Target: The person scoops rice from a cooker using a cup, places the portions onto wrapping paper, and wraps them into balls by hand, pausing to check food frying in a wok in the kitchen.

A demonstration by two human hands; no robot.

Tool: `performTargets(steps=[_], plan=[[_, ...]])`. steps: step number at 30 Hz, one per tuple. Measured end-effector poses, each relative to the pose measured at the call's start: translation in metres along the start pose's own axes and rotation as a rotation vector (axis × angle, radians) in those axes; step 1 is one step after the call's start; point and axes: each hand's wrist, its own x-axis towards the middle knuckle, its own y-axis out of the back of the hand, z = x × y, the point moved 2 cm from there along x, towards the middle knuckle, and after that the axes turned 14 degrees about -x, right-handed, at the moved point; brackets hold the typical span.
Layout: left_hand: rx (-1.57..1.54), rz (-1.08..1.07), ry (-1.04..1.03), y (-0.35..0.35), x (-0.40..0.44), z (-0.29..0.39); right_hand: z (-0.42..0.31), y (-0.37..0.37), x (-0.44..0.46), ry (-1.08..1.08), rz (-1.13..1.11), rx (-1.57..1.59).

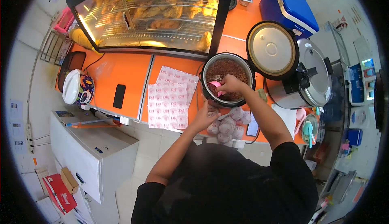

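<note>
My right hand (232, 84) is inside the open rice cooker (205, 72), its fingers closed on a pink scoop (215, 87). The scoop sits low in the reddish-brown rice (227, 68), which looks cooked. Just outside the pot's near rim is my left hand (204, 118), with its fingers curled around something pale that I cannot make out. Beside that hand lies a pile of several paper-wrapped balls (227, 127) with faint print. Printed wrapping sheets (168, 106) are spread on the orange counter to the left.
A lit glass display case (142, 17) with fried food stands behind. The cooker's lid (272, 50) is raised on the right, near a second cooker (314, 74) and a blue cooler box (289, 5). Phones (119, 96) (252, 127) lie on the counter (101, 98).
</note>
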Motion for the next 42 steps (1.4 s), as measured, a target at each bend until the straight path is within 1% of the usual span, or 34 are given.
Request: performTargets(steps=[2, 3, 6, 7, 10, 12, 13, 16, 19, 22, 23, 26, 27, 30, 31, 34, 35, 38, 39, 42], plan=[[-0.046, -0.009, 0.006, 0.002, 0.000, -0.003, 0.013, 0.005, 0.001, -0.051, -0.061, 0.285], [-0.056, 0.025, 0.007, 0.001, -0.003, -0.002, 0.004, 0.019, -0.008, -0.120, -0.078, 0.424], [-0.047, 0.078, 0.003, -0.001, -0.008, 0.004, 0.009, 0.031, -0.005, -0.259, -0.042, 0.503], [-0.031, 0.072, -0.003, 0.000, -0.008, 0.004, 0.012, 0.030, -0.002, -0.186, 0.047, 0.397], [0.039, 0.050, -0.012, 0.005, -0.008, 0.002, 0.018, 0.002, 0.037, -0.090, 0.318, -0.394], [0.048, 0.018, -0.004, 0.007, -0.005, 0.008, 0.000, -0.020, 0.035, -0.023, 0.378, -0.292], [0.028, -0.009, 0.013, 0.006, -0.007, 0.010, -0.007, -0.026, 0.033, -0.036, 0.331, -0.292], [0.077, -0.033, 0.026, 0.005, -0.012, 0.016, -0.016, -0.013, 0.008, -0.066, 0.162, -0.033], [0.104, -0.026, -0.003, 0.008, -0.010, 0.010, 0.001, 0.000, 0.005, -0.082, -0.008, 0.132], [0.055, 0.015, 0.007, 0.012, -0.013, 0.005, 0.011, 0.022, -0.007, -0.047, -0.109, 0.460], [0.033, 0.034, 0.018, 0.013, -0.014, 0.005, 0.011, 0.033, -0.014, -0.041, -0.081, 0.375], [0.026, 0.056, -0.048, 0.018, -0.014, -0.011, 0.000, 0.031, -0.028, 0.428, 0.467, -0.606], [0.027, 0.056, -0.044, 0.017, -0.016, -0.009, 0.012, 0.016, -0.019, 0.403, 0.440, -0.661], [0.022, 0.053, -0.061, 0.015, -0.013, 0.001, 0.020, 0.001, -0.016, 0.081, 0.448, -0.623], [0.011, 0.055, -0.078, 0.014, -0.011, 0.000, 0.019, 0.003, -0.015, 0.056, 0.363, -0.681], [0.019, 0.065, -0.076, 0.009, -0.013, 0.000, -0.001, -0.003, -0.021, 0.076, 0.188, -0.647], [0.025, 0.061, -0.072, 0.009, -0.012, 0.001, 0.008, -0.010, -0.015, 0.107, 0.207, -0.524], [0.057, 0.034, -0.060, 0.016, -0.007, -0.010, 0.016, -0.021, -0.004, 0.092, 0.113, -0.150], [0.082, 0.020, -0.054, 0.019, -0.004, -0.012, 0.006, -0.016, -0.005, 0.071, 0.095, -0.205], [0.185, -0.015, -0.034, 0.026, -0.002, -0.021, -0.013, -0.006, -0.010, 0.028, 0.068, -0.199]])
